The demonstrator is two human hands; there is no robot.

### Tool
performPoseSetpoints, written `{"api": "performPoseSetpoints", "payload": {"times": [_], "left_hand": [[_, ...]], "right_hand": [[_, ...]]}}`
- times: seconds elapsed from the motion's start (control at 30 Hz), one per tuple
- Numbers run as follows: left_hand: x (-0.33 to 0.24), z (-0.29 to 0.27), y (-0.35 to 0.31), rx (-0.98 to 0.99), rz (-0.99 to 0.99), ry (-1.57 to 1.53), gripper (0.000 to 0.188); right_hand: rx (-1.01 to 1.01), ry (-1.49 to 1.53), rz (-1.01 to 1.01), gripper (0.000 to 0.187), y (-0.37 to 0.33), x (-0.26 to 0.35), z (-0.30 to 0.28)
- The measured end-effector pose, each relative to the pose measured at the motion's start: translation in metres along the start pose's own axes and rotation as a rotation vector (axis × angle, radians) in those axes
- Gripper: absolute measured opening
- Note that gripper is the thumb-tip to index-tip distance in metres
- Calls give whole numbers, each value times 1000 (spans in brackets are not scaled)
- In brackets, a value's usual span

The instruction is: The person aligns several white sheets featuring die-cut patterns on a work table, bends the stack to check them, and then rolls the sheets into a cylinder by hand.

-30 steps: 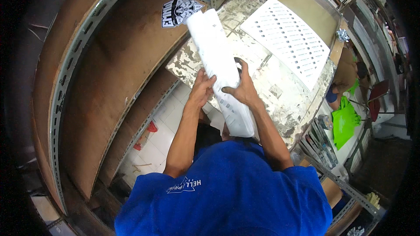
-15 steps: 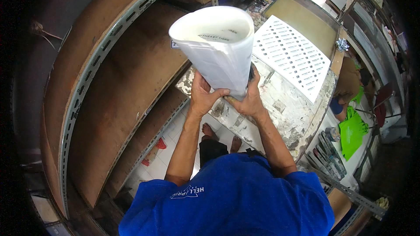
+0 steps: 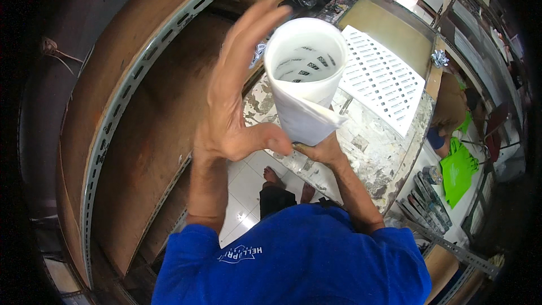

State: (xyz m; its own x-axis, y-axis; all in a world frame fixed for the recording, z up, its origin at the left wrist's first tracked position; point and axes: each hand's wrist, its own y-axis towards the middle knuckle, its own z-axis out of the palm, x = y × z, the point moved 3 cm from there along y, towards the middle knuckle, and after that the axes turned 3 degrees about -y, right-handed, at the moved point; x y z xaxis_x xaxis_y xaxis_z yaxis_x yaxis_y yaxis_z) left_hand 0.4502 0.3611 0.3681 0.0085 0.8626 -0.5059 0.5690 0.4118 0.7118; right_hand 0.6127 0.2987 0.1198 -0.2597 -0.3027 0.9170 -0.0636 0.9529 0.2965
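The white rolled-up paper tube [image 3: 305, 82] stands upright in the middle, above the chipped, paint-stained tabletop [image 3: 367, 152]. The right hand [image 3: 319, 149] grips it from under, at 6 o'clock; its fingers are mostly hidden, so I cannot tell how they sit. The left hand [image 3: 240, 87] is at 9 o'clock, fingers spread wide, thumb touching the tube's low edge. The roll looks light and bendy. It would crush easily and could spring open, so hold it gently around the middle.
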Motion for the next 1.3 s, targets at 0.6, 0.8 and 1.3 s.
{"api": "performPoseSetpoints", "payload": {"times": [0.6,0.8,1.3], "left_hand": [[-26,15,53,636,5,454,112],[-16,9,53,571,16,450,111],[-11,-1,56,542,-19,456,106]], "right_hand": [[-218,-197,-94,117,-23,5,23],[-252,-264,-135,120,-21,10,21],[-331,-264,-153,118,-32,-1,29]]}}
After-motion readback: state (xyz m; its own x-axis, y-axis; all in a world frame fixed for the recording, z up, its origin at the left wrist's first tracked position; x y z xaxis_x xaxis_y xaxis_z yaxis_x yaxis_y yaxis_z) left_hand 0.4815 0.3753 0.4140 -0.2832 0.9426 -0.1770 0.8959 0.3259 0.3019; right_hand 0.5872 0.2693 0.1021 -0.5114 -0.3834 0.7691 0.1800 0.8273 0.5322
